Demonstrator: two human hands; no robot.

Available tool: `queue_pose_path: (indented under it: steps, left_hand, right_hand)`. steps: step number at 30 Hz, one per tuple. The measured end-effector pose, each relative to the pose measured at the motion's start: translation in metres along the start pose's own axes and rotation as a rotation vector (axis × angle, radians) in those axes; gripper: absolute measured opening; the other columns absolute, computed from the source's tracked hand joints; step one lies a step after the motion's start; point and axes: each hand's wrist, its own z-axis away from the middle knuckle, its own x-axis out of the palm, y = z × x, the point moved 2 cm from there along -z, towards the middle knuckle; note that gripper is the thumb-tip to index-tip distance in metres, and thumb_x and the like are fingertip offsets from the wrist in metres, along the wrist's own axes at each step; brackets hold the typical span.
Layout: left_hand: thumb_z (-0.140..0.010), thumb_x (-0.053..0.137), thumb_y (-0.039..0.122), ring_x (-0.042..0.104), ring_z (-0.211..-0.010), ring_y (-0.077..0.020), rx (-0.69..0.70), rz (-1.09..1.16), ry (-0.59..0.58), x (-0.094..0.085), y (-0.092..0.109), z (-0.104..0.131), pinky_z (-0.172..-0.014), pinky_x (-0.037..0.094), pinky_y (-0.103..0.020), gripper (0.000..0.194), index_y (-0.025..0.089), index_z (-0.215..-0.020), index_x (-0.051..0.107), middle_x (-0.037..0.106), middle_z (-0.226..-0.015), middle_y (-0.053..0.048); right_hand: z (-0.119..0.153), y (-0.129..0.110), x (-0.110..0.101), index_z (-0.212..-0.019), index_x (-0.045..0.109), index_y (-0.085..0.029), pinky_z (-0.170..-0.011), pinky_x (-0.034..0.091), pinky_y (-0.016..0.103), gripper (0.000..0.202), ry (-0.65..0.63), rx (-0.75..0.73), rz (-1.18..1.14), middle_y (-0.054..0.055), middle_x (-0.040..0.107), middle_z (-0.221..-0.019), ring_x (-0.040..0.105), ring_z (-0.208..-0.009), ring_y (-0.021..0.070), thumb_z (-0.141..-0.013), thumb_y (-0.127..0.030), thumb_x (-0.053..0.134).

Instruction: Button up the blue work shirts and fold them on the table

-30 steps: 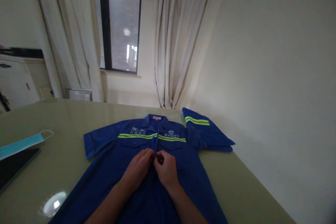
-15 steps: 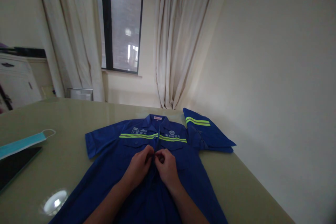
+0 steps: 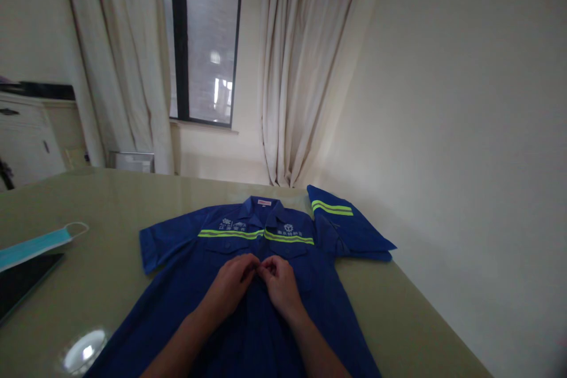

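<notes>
Nearest the camera, both forearms are reaching forward over the lower half of a blue work shirt [image 3: 190, 283] that is lying flat and face up on the table [image 3: 110, 271], its hem toward the near edge and its collar toward the far edge, so its long axis is running straight away from the person. The left hand [image 3: 230, 284] and right hand [image 3: 280, 283] are meeting at the front placket, equally near it, one on each side of the centre line. The fingers of both hands are pinching narrowly on the placket cloth just below the chest band; whether a button is between them cannot be told.

Beyond the hands, a yellow-green reflective band is crossing the chest, with white logos and writing above it too small to read, and a small reddish neck label, also unreadable. A folded blue garment [image 3: 349, 227] is lying against the shirt's right sleeve, near the far right corner.
</notes>
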Motion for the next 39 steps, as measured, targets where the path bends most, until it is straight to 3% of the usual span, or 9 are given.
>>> queue_pose_path:
  steps: [3, 7, 12, 15, 19, 24, 28, 32, 39]
  left_hand:
    - [-0.091, 0.048, 0.017, 0.065, -0.101, -0.021, 0.044, -0.149, -0.005, 0.001, 0.003, 0.003, -0.091, 0.048, -0.033, 0.027, 0.026, -0.106, 0.068, 0.073, -0.106, -0.004]
    - [-0.098, 0.046, 0.021, 0.064, -0.099, -0.0204, 0.075, -0.25, 0.011, 0.0, 0.004, 0.009, -0.089, 0.049, -0.031, 0.024, 0.027, -0.102, 0.069, 0.071, -0.101, -0.003]
    - [-0.103, 0.044, 0.03, 0.063, -0.096, -0.0218, 0.084, -0.358, 0.048, -0.002, 0.005, 0.008, -0.093, 0.048, -0.036, 0.031, 0.025, -0.092, 0.072, 0.069, -0.097, -0.004]
    - [-0.103, 0.039, 0.024, 0.061, -0.114, -0.0249, 0.056, -0.454, 0.098, 0.003, 0.003, 0.008, -0.101, 0.046, -0.042, 0.034, 0.024, -0.117, 0.07, 0.068, -0.121, -0.007]
    - [-0.096, 0.04, 0.015, 0.049, -0.139, -0.025, 0.046, -0.541, 0.053, 0.015, -0.003, 0.018, -0.12, 0.032, -0.045, 0.052, 0.019, -0.147, 0.05, 0.056, -0.15, -0.011]
    - [-0.094, 0.042, 0.016, 0.054, -0.132, -0.0256, 0.003, -0.608, -0.008, 0.009, 0.003, 0.025, -0.112, 0.04, -0.044, 0.048, 0.024, -0.138, 0.059, 0.061, -0.144, -0.007]
    - [-0.098, 0.039, 0.017, 0.062, -0.118, -0.0279, -0.135, -0.611, 0.03, -0.002, 0.007, -0.005, -0.096, 0.048, -0.044, 0.039, 0.024, -0.124, 0.066, 0.07, -0.125, -0.008]
    - [-0.099, 0.047, 0.022, 0.066, -0.11, -0.0273, -0.188, -0.551, 0.069, 0.002, 0.001, -0.04, -0.092, 0.047, -0.039, 0.026, 0.022, -0.115, 0.068, 0.071, -0.115, -0.01]
    - [-0.097, 0.051, 0.017, 0.065, -0.099, -0.0192, -0.099, -0.312, 0.196, 0.009, -0.017, -0.046, -0.088, 0.045, -0.029, 0.014, 0.024, -0.095, 0.063, 0.068, -0.102, -0.003]
  right_hand:
    - [-0.005, 0.008, 0.004, -0.078, 0.073, -0.018, -0.061, 0.041, 0.025, 0.011, -0.023, 0.02, -0.049, 0.002, 0.071, -0.073, 0.062, -0.069, 0.0176, -0.08, -0.025, 0.065]
    - [-0.009, 0.013, 0.005, -0.073, 0.075, -0.017, -0.061, 0.041, 0.025, 0.018, -0.082, 0.095, -0.12, 0.002, 0.071, -0.067, 0.062, -0.066, 0.0177, -0.08, -0.032, 0.068]
    - [-0.006, 0.003, -0.003, -0.073, 0.076, -0.018, -0.062, 0.041, 0.024, 0.024, -0.036, 0.027, -0.01, 0.002, 0.074, -0.07, 0.066, -0.069, 0.0183, -0.085, -0.024, 0.056]
    - [-0.007, -0.01, -0.004, -0.074, 0.076, -0.019, -0.065, 0.042, 0.025, 0.03, -0.012, 0.007, 0.118, 0.004, 0.076, -0.074, 0.069, -0.074, 0.0196, -0.091, -0.025, 0.051]
    - [-0.019, -0.028, 0.002, -0.091, 0.073, -0.019, -0.075, 0.046, 0.029, 0.027, 0.137, 0.022, 0.391, 0.01, 0.076, -0.095, 0.071, -0.089, 0.0237, -0.093, -0.041, 0.059]
    - [-0.04, -0.024, 0.016, -0.097, 0.072, -0.021, -0.071, 0.043, 0.027, 0.015, 0.137, 0.051, 0.583, 0.009, 0.075, -0.102, 0.071, -0.093, 0.0238, -0.089, -0.026, 0.061]
    - [-0.047, -0.005, 0.015, -0.085, 0.074, -0.022, -0.068, 0.04, 0.024, 0.017, 0.141, -0.012, 0.377, 0.003, 0.077, -0.086, 0.071, -0.083, 0.0184, -0.092, -0.024, 0.059]
    - [-0.05, 0.007, 0.01, -0.08, 0.073, -0.02, -0.066, 0.042, 0.024, 0.01, 0.158, -0.03, 0.207, 0.003, 0.076, -0.079, 0.07, -0.075, 0.0185, -0.086, -0.022, 0.065]
    - [-0.051, 0.01, 0.012, -0.082, 0.072, -0.018, -0.065, 0.045, 0.025, 0.008, 0.202, -0.089, 0.079, 0.003, 0.074, -0.075, 0.067, -0.069, 0.0188, -0.082, -0.022, 0.064]
